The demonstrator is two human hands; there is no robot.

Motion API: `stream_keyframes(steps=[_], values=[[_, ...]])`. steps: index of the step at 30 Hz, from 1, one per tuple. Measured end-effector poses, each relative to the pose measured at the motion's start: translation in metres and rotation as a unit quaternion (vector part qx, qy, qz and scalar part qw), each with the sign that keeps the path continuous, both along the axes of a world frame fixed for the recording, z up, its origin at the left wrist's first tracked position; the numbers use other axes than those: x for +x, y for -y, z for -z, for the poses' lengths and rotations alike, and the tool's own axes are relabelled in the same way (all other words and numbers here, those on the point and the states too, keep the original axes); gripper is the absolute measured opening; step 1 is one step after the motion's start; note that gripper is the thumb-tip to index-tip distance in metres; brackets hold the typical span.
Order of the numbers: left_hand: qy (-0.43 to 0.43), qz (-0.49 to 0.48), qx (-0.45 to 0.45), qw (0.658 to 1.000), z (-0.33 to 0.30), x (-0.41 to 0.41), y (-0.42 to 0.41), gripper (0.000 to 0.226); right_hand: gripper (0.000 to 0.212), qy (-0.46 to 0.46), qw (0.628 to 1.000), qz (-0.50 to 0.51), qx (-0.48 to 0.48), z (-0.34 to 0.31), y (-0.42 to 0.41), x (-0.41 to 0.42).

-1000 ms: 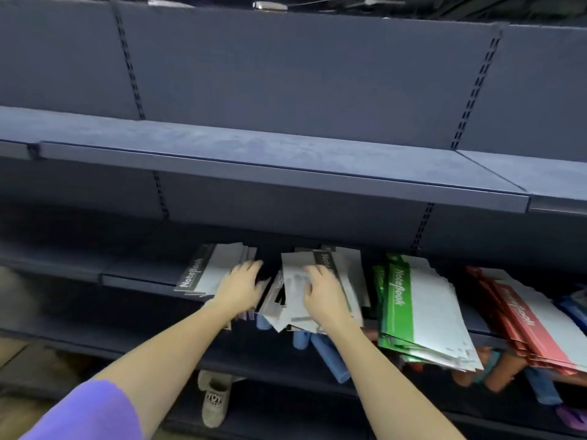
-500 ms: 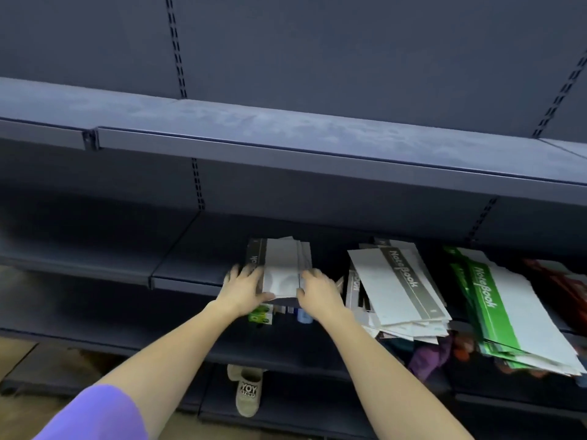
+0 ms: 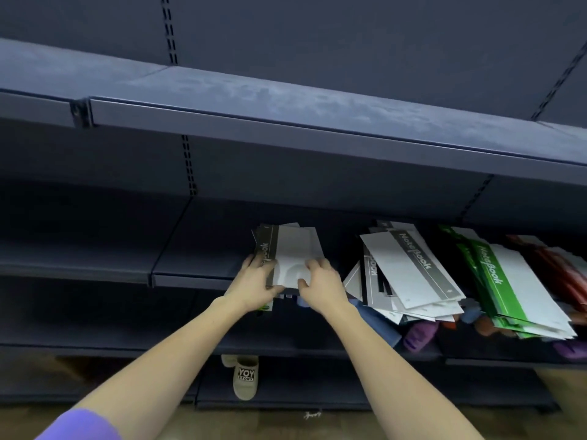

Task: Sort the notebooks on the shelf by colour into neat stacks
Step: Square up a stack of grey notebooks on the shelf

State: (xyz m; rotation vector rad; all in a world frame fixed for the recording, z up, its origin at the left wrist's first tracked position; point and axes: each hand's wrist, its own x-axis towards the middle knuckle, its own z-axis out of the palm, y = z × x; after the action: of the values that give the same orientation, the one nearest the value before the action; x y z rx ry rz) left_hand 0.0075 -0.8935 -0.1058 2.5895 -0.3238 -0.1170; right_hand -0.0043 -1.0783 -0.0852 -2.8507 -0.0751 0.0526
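A small stack of grey-spined notebooks point(image 3: 295, 249) lies on the dark blue middle shelf point(image 3: 197, 271). My left hand point(image 3: 255, 281) grips its front left corner over the grey spine. My right hand point(image 3: 320, 281) holds its front right edge, fingers curled on the white cover. To the right sprawls a loose heap of more grey notebooks point(image 3: 409, 271), fanned out and hanging over the shelf's edge. Beyond it lies a stack of green notebooks point(image 3: 505, 281), then red notebooks point(image 3: 559, 265) at the frame's right edge.
An upper shelf point(image 3: 286, 122) juts out above the notebooks. On the shelf below lie blue, purple and orange items point(image 3: 419, 335). A beige slipper point(image 3: 244, 376) sits on the bottom shelf. The middle shelf's left part is bare.
Both hands left the loose grey heap and moved left onto the small grey stack, closing on its front edge. The view has shifted left, so the other stacks now sit farther right.
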Motion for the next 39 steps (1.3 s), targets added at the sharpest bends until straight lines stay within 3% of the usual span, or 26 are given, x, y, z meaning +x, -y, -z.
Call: stream_keyframes(steps=[7, 15, 21, 28, 34, 39], values=[[0.005, -0.013, -0.037, 0.999, -0.002, -0.002, 0.003, 0.076, 0.053, -0.019, 0.999, 0.022, -0.017, 0.004, -0.012, 0.0], [0.008, -0.03, -0.048, 0.998, -0.009, -0.001, 0.0, 0.08, 0.043, 0.032, 0.989, 0.022, 0.143, 0.008, -0.001, -0.011], [-0.018, -0.016, 0.024, 0.999, -0.014, 0.009, -0.008, 0.096, 0.057, -0.005, 0.996, -0.012, 0.087, -0.002, 0.0, 0.008], [-0.046, 0.01, 0.075, 0.996, -0.013, 0.022, -0.019, 0.084, 0.059, -0.068, 0.996, -0.017, 0.061, -0.006, -0.005, 0.027], [-0.028, 0.034, 0.102, 0.994, -0.015, 0.021, -0.026, 0.073, 0.051, -0.042, 0.995, -0.028, 0.09, 0.003, -0.003, 0.021], [-0.011, 0.0, 0.096, 0.995, -0.016, 0.029, -0.03, 0.074, 0.049, -0.009, 0.994, 0.022, 0.107, 0.002, -0.002, 0.033]])
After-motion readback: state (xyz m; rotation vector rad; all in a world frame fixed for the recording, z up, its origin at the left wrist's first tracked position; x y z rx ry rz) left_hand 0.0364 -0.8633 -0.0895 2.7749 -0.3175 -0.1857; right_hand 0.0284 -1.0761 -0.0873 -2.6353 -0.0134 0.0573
